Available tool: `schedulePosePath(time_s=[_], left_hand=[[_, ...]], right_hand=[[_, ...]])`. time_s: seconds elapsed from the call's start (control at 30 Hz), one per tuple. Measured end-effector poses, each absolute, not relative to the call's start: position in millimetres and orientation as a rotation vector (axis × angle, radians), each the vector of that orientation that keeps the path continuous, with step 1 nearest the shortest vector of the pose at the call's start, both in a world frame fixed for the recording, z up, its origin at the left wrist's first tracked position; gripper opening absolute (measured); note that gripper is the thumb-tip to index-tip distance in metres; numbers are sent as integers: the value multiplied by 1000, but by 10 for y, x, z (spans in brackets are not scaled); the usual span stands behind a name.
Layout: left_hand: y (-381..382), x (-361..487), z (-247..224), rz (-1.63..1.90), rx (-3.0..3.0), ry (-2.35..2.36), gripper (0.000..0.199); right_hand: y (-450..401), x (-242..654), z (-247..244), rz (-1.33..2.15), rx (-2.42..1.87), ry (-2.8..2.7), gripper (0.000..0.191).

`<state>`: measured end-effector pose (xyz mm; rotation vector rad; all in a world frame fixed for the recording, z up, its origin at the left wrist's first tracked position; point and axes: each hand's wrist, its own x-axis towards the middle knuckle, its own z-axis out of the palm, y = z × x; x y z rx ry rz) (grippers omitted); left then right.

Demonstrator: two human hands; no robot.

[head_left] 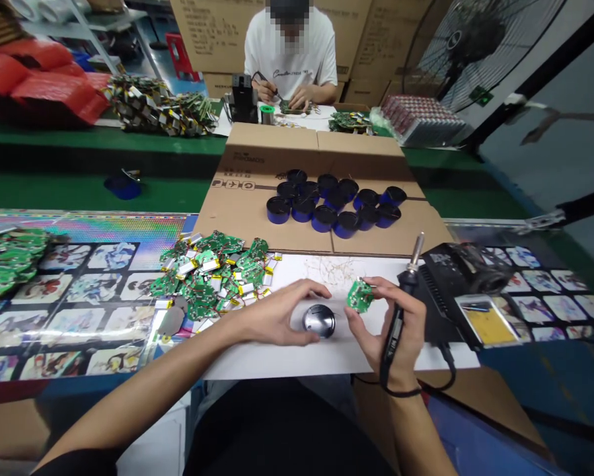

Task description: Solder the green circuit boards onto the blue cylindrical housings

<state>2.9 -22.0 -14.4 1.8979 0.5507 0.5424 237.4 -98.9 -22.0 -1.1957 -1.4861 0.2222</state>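
Observation:
My left hand [289,314] curls round a small round casing [319,322] with a shiny dark top, standing on the white sheet [297,362]. Its thumb lies along the near side of the casing. Pinched between the thumb and fingers of my right hand [400,324] is a small green circuit board [360,295], held up just right of the casing. The same hand also carries a soldering iron [394,330] against the palm, metal tip pointing up and away. Left of my left hand lies a heap of green circuit boards with silver battery packs [217,274].
Several blue round casings [321,218] stand on flattened cardboard [237,218] ahead. A black soldering station [445,284] and yellow sponge tray [487,320] are at right. Another heap of boards [9,261] lies far left. A co-worker [291,59] sits opposite.

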Motion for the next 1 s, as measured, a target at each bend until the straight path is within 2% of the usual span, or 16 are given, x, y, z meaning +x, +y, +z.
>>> schedulePosePath(time_s=[0.07,0.3,0.43,0.5,0.63,0.77,1.0], left_hand=[[-240,70,-174,467,2005,505,69],[-216,152,-278,651,2071,967,66],[-148,98,-252,724,1923,968,27],[-120,84,-238,763,1848,924,19],[-104,84,-231,716,1565,841,24],[-111,89,-238,641,1284,763,37],[-118,114,-244,670,1261,760,43]], right_hand=[[-1068,2451,-267,231,-1197,-1504,61],[-1227,2451,-455,201,-1329,-1592,51],[-1212,2368,-554,220,-1341,-1661,45],[-1201,2314,-576,226,-1319,-1700,43],[-1164,2193,-575,242,-1269,-1769,43],[-1077,2117,-569,197,-1262,-1857,38],[-965,2167,-543,136,-1243,-1921,39]])
